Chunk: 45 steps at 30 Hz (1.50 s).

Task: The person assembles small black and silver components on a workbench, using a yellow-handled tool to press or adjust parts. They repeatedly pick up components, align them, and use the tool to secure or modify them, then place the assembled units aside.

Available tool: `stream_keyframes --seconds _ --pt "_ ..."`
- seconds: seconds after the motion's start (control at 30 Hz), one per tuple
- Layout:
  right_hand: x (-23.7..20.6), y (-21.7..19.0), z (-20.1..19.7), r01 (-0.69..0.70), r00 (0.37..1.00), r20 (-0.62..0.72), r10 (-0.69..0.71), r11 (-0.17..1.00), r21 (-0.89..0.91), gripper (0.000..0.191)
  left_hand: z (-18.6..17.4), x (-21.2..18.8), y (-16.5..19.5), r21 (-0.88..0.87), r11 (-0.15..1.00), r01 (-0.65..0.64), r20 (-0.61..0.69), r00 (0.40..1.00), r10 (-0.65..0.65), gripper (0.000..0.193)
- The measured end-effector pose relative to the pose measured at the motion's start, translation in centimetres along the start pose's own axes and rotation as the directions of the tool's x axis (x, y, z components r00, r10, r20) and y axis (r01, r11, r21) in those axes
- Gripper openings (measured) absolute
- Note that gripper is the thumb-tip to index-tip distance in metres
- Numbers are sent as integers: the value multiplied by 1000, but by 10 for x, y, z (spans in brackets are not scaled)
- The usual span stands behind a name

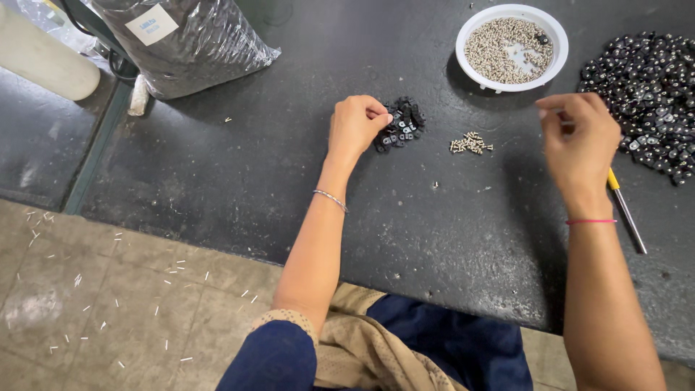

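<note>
My left hand (pixel 356 124) rests on the dark table (pixel 253 166), its fingertips pinched at the left edge of a small pile of black clip parts (pixel 402 124). Whether a part is between the fingers cannot be told. My right hand (pixel 579 141) hovers above the table with fingers curled, gripping a screwdriver (pixel 627 214) whose yellow handle and metal shaft stick out below the wrist. A little heap of small silver screws (pixel 470 143) lies between the two hands.
A white round bowl (pixel 556 32) of silver screws stands at the back. A large heap of black parts (pixel 651 94) lies at the right edge. A dark plastic sack (pixel 181 43) sits at the back left. White bits litter the floor (pixel 108 289).
</note>
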State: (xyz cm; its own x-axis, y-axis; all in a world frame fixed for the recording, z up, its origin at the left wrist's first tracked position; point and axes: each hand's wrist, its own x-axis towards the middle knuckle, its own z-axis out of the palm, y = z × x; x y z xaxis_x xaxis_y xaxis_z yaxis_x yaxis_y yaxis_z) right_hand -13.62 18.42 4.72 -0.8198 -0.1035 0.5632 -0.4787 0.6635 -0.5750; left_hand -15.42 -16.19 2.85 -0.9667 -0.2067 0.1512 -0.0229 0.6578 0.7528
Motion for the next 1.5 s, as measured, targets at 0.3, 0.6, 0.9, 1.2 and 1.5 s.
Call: stream_keyframes --seconds 0.3,0.6,0.9,1.2,1.5 --pt "-1 -18 11 7 997 73 -8 1000 18 11 -2 5 -7 -166 985 -47 13 999 50 16" --pt "-2 -11 13 -40 959 277 56 997 -63 17 23 -4 14 -693 701 168 257 966 23 10" --pt "-4 -23 13 40 934 357 4 992 -116 18 60 -23 25 -719 671 183 386 908 165 30" --pt "-7 -18 22 50 943 334 6 986 -159 10 72 -33 34 -708 667 231 414 901 128 28" --pt "-10 -34 32 -3 979 205 -12 997 75 9 79 -42 42 -714 670 204 365 925 107 22"
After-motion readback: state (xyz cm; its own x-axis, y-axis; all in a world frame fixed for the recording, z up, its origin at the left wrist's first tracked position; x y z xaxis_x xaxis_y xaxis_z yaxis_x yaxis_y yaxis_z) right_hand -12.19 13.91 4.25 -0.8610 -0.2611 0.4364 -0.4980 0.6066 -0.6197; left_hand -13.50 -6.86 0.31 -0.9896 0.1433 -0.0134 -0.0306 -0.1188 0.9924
